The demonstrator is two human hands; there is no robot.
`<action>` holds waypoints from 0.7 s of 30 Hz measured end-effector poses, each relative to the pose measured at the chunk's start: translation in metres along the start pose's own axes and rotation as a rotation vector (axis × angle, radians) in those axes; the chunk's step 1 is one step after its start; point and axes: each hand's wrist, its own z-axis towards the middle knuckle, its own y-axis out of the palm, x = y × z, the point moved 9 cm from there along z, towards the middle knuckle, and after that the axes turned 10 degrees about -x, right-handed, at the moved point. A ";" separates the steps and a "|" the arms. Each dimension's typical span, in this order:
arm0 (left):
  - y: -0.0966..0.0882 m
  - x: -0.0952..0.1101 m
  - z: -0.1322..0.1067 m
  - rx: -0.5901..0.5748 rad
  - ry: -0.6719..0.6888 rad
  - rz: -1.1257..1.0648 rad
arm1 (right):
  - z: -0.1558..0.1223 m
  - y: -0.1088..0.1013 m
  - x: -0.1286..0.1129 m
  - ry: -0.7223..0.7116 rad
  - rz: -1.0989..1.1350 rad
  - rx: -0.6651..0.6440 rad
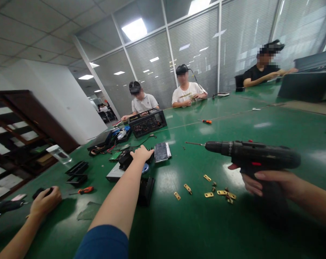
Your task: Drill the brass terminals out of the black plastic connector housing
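My right hand (271, 183) is closed round the grip of a black cordless drill (253, 156). It is held level above the green table (195, 223), with its thin bit pointing left. My left arm, in a blue sleeve, stretches forward. My left hand (143, 154) lies with its fingers spread on a black part (125, 160) in the middle of the table. Several small brass hinges (208, 194) lie scattered below the drill.
A co-worker's hand (45, 201) at the lower left touches a black item near an orange-handled screwdriver (85, 190). A black chassis (147, 122), cables and a clear cup (59, 154) lie further off. Three people sit along the far side. A wooden shelf (22, 136) stands at left.
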 end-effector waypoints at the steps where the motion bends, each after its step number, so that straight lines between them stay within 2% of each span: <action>1: 0.005 0.007 0.000 -0.027 0.006 0.027 | 0.000 0.002 -0.001 -0.007 -0.005 -0.004; 3: 0.010 0.014 -0.003 -0.003 0.013 0.049 | 0.000 0.005 -0.004 -0.019 -0.010 -0.008; 6: 0.005 0.015 -0.016 0.155 0.045 -0.007 | 0.000 0.009 -0.007 -0.015 -0.009 -0.005; 9: -0.013 0.010 -0.033 0.314 0.085 -0.125 | 0.001 0.011 -0.011 0.003 -0.011 0.009; 11: -0.028 0.008 -0.041 0.336 0.137 -0.261 | 0.002 0.012 -0.014 0.005 -0.014 0.020; 14: -0.054 0.012 -0.059 0.399 0.265 -0.356 | 0.004 0.013 -0.017 -0.011 -0.014 0.042; 16: -0.065 0.021 -0.086 0.485 0.425 -0.401 | 0.006 0.014 -0.019 -0.018 -0.012 0.055; 18: -0.053 0.033 -0.119 0.457 0.557 -0.414 | 0.007 0.016 -0.021 -0.020 -0.009 0.061; 21: 0.005 0.057 -0.178 0.199 0.711 -0.394 | 0.009 0.020 -0.025 -0.029 -0.014 0.067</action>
